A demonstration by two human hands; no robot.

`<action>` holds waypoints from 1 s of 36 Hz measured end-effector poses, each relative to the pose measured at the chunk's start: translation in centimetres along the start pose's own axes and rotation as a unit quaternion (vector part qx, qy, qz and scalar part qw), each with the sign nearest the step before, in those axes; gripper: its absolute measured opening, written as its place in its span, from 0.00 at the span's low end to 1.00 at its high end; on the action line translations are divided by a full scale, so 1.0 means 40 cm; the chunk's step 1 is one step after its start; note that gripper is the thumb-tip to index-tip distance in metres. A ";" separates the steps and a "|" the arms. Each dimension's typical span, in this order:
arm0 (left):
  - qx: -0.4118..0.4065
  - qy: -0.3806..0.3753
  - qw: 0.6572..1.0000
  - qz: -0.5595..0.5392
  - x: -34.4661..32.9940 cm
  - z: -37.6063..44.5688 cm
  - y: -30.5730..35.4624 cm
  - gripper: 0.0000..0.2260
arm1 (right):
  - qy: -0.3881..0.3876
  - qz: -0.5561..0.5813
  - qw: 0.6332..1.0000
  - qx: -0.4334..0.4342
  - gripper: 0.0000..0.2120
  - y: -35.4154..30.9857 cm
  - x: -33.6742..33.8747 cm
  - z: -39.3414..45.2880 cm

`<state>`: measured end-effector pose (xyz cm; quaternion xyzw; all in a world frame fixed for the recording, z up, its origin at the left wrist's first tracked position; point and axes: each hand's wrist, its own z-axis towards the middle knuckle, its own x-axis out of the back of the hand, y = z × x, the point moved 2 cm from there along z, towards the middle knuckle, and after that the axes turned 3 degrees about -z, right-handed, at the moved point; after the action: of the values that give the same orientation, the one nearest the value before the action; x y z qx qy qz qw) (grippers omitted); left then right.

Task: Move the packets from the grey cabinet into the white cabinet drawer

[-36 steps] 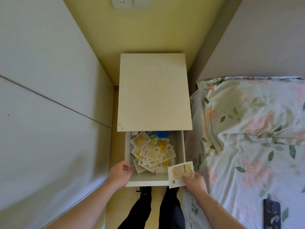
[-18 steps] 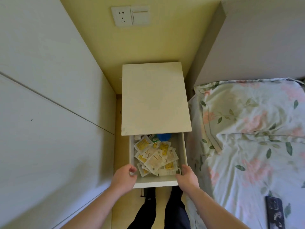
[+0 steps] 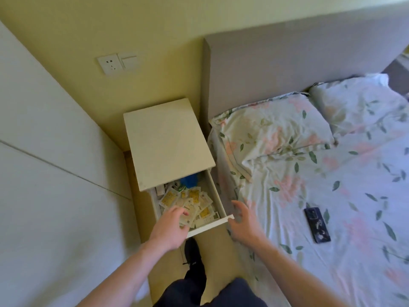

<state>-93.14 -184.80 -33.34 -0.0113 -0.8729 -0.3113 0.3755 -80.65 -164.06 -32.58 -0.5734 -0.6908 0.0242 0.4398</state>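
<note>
White cabinet (image 3: pixel 169 142) stands between wall and bed (image 3: pixel 332 173), its drawer (image 3: pixel 218 202) pulled out and holding a loose heap of packets (image 3: pixel 192 204), flat pale sachets with yellow panels. Left hand (image 3: pixel 170 227) rests on the heap at the front edge, fingers lightly curled, grip unclear; right hand (image 3: pixel 243 220) hovers spread, empty. Risk: overlapping sachets riding above the rim could jam on closing.

Two hands (image 3: pixel 170 227), one open drawer (image 3: pixel 218 223), many packets (image 3: pixel 194 196), one phone (image 3: pixel 317 224), two pillows (image 3: pixel 272 127)
</note>
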 end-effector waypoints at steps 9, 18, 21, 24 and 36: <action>-0.117 -0.052 0.986 0.103 -0.059 -0.111 0.257 0.21 | 0.035 -0.031 0.998 0.031 0.28 0.155 0.133 -0.255; -0.249 -0.088 0.946 0.191 -0.316 -0.306 0.571 0.25 | 0.156 0.038 0.987 -0.017 0.27 0.510 0.231 -0.640; -0.287 -0.114 0.929 0.205 -0.460 -0.406 0.665 0.25 | 0.198 0.051 0.977 -0.057 0.28 0.653 0.245 -0.794; -0.342 -0.141 0.904 0.216 -0.603 -0.513 0.756 0.24 | 0.236 0.080 0.963 -0.105 0.28 0.789 0.252 -0.960; -0.526 -0.225 0.766 0.294 -1.008 -0.931 1.127 0.26 | 0.401 0.201 0.866 -0.221 0.29 1.190 0.280 -1.499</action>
<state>-28.61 -160.39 -16.42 -0.5325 -0.5858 -0.5848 0.1768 -5.35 -166.93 -14.97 -0.7421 -0.3126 -0.2730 0.5263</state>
